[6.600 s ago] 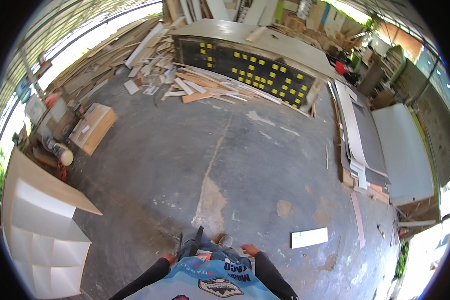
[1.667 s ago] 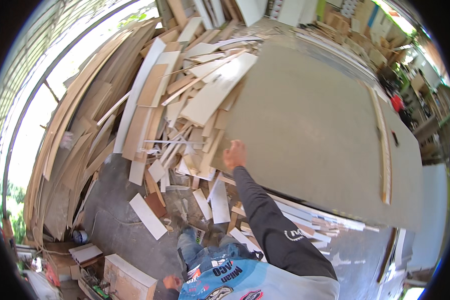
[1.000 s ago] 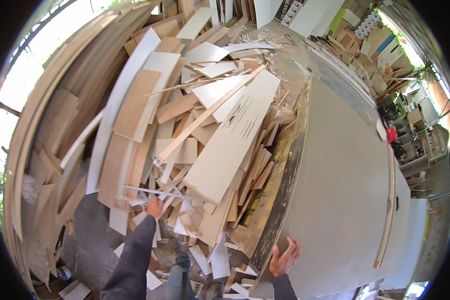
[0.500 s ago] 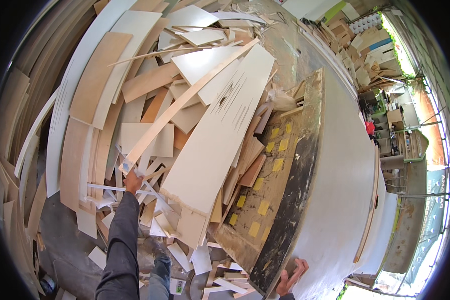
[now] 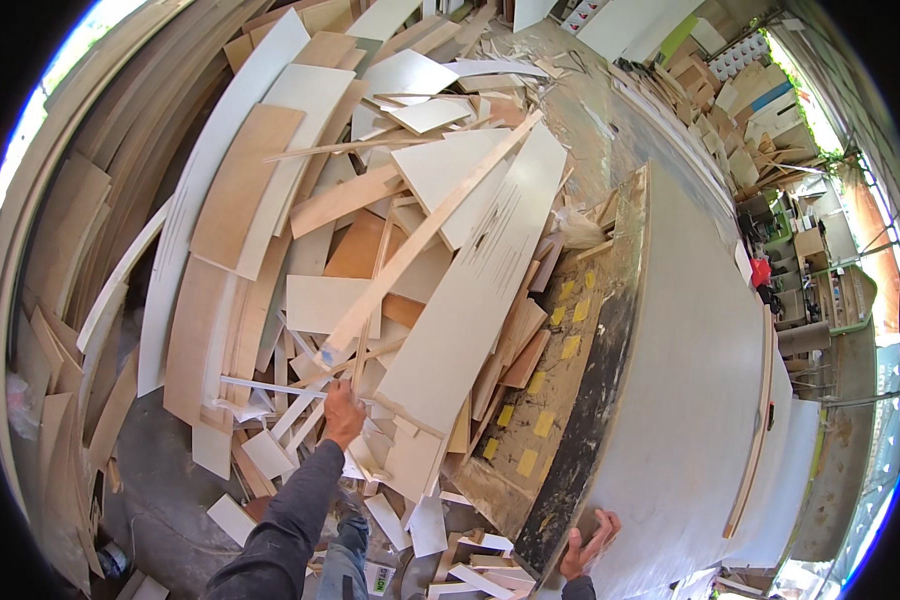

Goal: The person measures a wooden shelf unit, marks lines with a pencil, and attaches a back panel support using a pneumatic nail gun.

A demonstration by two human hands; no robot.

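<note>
My left hand is closed low over the pile of offcuts, apparently around the lower end of a thin wooden strip that rises from it. Just beyond this fist, the near end of a long pale wooden batten lies free, slanting across the heap. To its right lies a long white board with dark scratch-like slits. My right hand rests with fingers apart at the near corner of a large white panel, beside its black edge strip.
Tall curved boards lean at the left. A brown recess with yellow squares runs between the pile and the black strip. Small offcuts lie around my feet. Far right stand cluttered shelves.
My left hand has let go of the long batten and moved right and nearer, closing on a thinner strip. The batten's near end has shifted right. My right hand stays on the panel.
</note>
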